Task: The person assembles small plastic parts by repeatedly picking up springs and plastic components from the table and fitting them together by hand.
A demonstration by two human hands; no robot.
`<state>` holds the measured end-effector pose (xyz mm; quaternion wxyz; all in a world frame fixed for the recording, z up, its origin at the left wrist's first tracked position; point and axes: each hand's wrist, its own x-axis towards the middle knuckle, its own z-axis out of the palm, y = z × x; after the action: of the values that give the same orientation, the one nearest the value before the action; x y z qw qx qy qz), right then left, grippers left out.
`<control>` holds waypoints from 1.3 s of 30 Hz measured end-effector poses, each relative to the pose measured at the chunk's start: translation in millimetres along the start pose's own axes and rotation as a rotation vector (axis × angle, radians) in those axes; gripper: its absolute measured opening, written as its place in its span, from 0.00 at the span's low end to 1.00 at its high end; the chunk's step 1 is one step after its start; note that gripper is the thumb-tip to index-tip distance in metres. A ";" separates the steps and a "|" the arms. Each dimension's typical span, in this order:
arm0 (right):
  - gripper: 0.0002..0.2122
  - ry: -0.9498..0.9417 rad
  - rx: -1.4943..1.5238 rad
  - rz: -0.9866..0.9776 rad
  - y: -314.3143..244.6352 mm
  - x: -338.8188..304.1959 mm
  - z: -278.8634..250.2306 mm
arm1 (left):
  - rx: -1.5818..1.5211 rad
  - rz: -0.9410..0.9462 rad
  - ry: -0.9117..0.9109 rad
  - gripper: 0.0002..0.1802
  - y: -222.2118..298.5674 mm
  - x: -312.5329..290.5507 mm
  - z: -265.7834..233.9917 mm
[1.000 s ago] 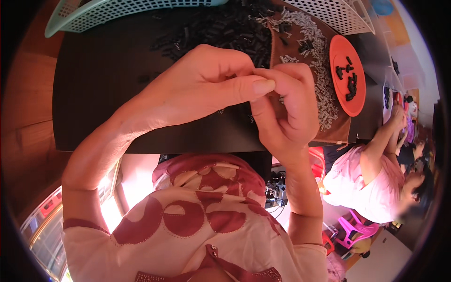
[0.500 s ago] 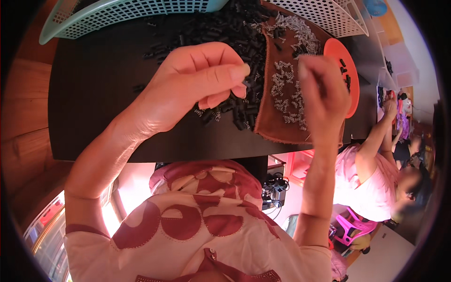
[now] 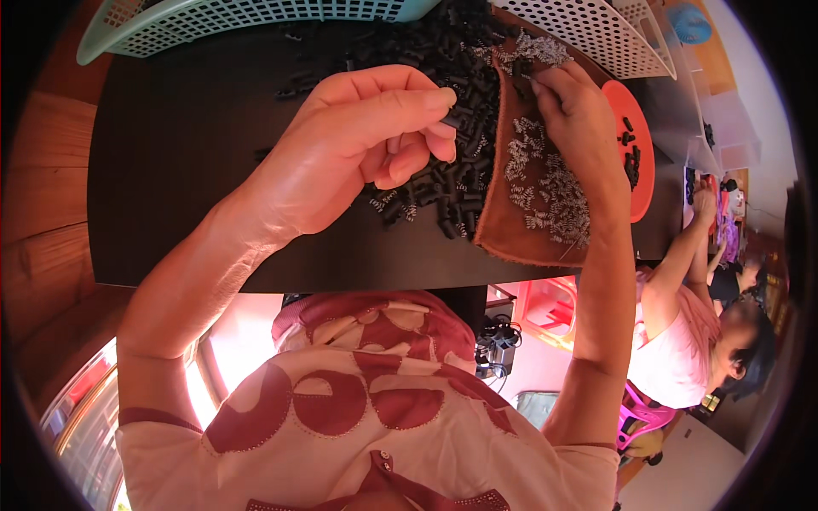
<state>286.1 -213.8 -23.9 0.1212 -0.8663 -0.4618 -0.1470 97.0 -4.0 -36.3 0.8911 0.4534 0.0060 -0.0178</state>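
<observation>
My left hand (image 3: 362, 132) is raised over the dark table, thumb and fingers pinched around a small black tube (image 3: 452, 121). Beneath and beyond it spreads a heap of similar black tubes (image 3: 443, 183), with small springs scattered among them. To the right, my right hand (image 3: 578, 115) reaches to the far part of a brown cloth (image 3: 511, 234) strewn with small metal springs (image 3: 558, 200). Its thumb and fingertips are closed together close to a few black pieces; what they pinch is too small to make out.
A teal plastic basket (image 3: 247, 30) and a white perforated basket (image 3: 588, 34) stand along the far side. Right of the cloth, an orange-red plate (image 3: 641, 192) carries several black tubes. Another person in pink (image 3: 673, 341) sits farther right.
My right hand has moved away from me, from above the cloth's middle to its far part. My left hand stays nearly in place, its lower fingers loosened a little.
</observation>
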 end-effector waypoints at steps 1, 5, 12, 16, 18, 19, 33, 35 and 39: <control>0.05 0.000 -0.001 0.000 0.4 -1.4 -1.3 | -0.011 0.001 0.001 0.12 -0.5 0.4 -0.2; 0.04 0.039 0.049 0.086 1.3 -11.5 -7.0 | -0.003 -0.009 -0.001 0.13 0.7 1.8 0.5; 0.01 0.018 0.780 0.227 -58.2 -16.0 -44.5 | -0.033 -0.011 -0.003 0.12 -1.5 0.5 -1.8; 0.03 0.000 0.928 0.046 -84.6 -17.1 -54.3 | -0.056 -0.017 -0.021 0.12 -2.8 0.9 -0.8; 0.02 -0.005 0.938 -0.019 -89.8 -15.2 -54.6 | -0.061 -0.019 -0.016 0.12 -3.9 2.2 -1.6; 0.02 -0.007 0.942 -0.022 -91.6 -14.5 -52.8 | -0.069 -0.022 -0.014 0.12 -4.1 2.7 -2.1; 0.02 -0.007 0.781 -0.098 -107.2 -8.9 -42.6 | -0.084 0.018 -0.051 0.15 -4.5 2.5 -4.4; 0.01 -0.007 0.784 -0.068 -110.2 -9.0 -40.9 | -0.084 0.025 -0.054 0.15 -4.8 1.6 -4.0; 0.02 -0.011 0.858 -0.025 -110.9 -8.4 -35.4 | -0.090 0.028 -0.064 0.16 -3.7 0.2 -4.0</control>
<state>183.9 -172.1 14.1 0.4663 -0.7325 -0.4922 0.0618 97.1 -3.0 -41.6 0.9105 0.4120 -0.0281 -0.0195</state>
